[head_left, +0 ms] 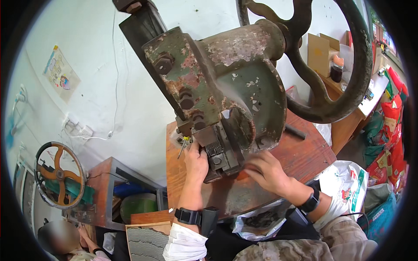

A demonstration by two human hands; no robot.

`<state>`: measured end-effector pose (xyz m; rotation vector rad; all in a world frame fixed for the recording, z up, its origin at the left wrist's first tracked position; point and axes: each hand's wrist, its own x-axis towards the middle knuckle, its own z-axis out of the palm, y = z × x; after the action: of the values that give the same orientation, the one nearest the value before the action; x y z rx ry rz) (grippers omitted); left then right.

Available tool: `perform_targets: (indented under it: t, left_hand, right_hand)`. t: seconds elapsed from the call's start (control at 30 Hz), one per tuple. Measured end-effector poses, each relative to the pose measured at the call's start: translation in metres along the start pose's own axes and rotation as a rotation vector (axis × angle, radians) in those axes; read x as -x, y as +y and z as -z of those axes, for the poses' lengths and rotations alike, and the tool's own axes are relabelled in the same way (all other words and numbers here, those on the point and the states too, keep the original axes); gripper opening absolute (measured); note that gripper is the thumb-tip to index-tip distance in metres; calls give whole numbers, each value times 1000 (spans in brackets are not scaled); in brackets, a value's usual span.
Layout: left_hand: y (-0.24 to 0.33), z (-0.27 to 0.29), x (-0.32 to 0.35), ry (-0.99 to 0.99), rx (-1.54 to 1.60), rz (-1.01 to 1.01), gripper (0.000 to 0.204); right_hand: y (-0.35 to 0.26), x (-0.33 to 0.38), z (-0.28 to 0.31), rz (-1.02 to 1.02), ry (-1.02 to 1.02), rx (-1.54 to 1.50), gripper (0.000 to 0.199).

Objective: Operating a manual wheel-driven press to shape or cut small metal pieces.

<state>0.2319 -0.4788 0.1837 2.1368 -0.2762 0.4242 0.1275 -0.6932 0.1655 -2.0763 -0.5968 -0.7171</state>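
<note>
A heavy hand press [252,87] with chipped green paint stands on a reddish-brown wooden table [300,152]. My left hand [197,162] is at the left side of its steel die block [214,145], fingers bent against the metal. What its fingertips pinch, if anything, is hidden. Beside those fingertips are thin metal rods [182,148] and a small yellow piece [186,139]. To the right of the press base, my right hand [267,172] hovers with thumb and fingers apart, slightly blurred. Nothing shows between them.
The press's large handwheel [365,56] reaches out at upper right. A white plastic bag [342,178] lies right of the table, near red sacks [389,130]. Another person [61,235] sits at lower left, below a second handwheel [59,174]. An open cardboard box [318,54] stands behind.
</note>
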Motion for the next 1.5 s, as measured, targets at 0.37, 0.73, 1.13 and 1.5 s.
perform_targets:
  t: [0.37,0.73,1.13,1.5]
  left_hand:
    - [-13,-1,-4,-16,125,-29,34]
    - [-2,-2,-2,-90,-113,-57,42]
    - [-12,-4,3,-3,89,-139,40]
    - [2,1,4,-69,-264,-120,38]
  right_hand:
    - [-2,-90,-56,-233,46,143,67]
    - [10,-76,-53,-116,7,151,63]
    - [-6,-94,-60,-275,15,200,75]
    - [7,-90,-41,-189,-73,58,81]
